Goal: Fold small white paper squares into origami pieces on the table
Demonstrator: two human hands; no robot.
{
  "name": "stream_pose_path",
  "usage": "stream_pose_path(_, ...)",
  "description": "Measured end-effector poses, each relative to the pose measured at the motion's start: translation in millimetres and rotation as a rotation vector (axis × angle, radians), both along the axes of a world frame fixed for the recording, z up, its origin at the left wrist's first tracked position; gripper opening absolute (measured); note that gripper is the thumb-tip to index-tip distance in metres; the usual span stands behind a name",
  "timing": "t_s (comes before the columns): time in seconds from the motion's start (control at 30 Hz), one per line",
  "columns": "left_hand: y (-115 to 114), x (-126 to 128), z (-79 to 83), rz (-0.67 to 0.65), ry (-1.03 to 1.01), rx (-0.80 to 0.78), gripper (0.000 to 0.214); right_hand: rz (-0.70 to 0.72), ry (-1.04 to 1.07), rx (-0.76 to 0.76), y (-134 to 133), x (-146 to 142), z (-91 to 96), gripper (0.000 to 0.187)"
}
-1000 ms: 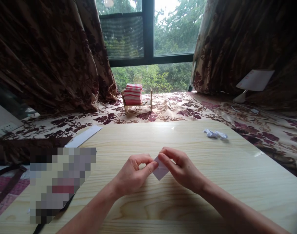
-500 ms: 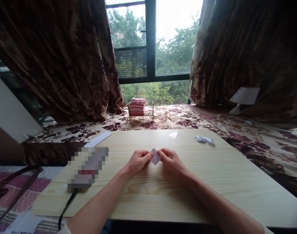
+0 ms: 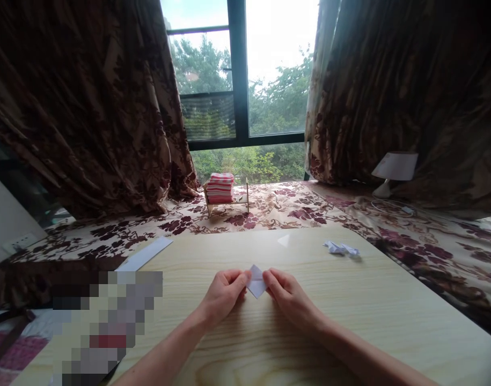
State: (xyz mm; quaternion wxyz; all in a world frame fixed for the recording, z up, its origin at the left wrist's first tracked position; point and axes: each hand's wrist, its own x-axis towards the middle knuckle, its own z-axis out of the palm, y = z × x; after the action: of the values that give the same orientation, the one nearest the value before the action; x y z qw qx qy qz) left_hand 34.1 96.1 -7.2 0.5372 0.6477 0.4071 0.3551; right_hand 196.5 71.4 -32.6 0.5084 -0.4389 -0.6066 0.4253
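Both my hands pinch a small folded piece of white paper [image 3: 256,281] just above the light wooden table [image 3: 309,321]. My left hand [image 3: 223,296] grips its left edge with thumb and fingers closed. My right hand [image 3: 287,296] grips the right edge the same way. The paper shows as a small diamond shape between my fingertips.
A small folded white paper shape [image 3: 342,249] lies at the table's far right. A white paper strip [image 3: 145,254] hangs over the far left edge. A blurred-out object [image 3: 104,321] sits at the left. Beyond are a floral cloth, a striped stack on a small wooden stand [image 3: 221,188], curtains and a lamp [image 3: 392,170].
The camera has tilted up and back. My hands stay together on the folded paper, which now looks a little smaller and more tightly folded between my fingertips.
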Motion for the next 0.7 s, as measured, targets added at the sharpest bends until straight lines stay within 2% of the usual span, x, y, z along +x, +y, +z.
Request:
stream_pose_path(0.1, -2.2, 7.7, -1.4, 0.012, -0.012, -0.011, 0.046, -0.03, 0.005, -0.004, 1.8, 3.1, -5.2, 0.044)
stream_pose_path(0.2, -6.9, 13.0, -2.7, -0.027, -0.061, 0.005, 0.035, -0.03, -0.011, -0.014, 0.7, 4.8, -3.4, 0.043)
stream_pose_path(0.3, -8.9, 13.6, -3.2, -0.051, -0.091, -0.036, 0.032, -0.026, -0.117, 0.005, -1.3, 5.2, 0.3, 0.041)
stream_pose_path(0.5, -9.7, 4.9, 4.8, -0.125, -0.073, -0.096, 0.027, -0.054, -0.332, 0.166, -6.8, 6.6, -1.2, 0.035)
stream_pose_path(0.7, -6.5, -5.6, 7.5, -0.078, 0.012, -0.035, 0.033, -0.071, -0.412, 0.347, -9.2, 6.0, 2.6, 0.029)
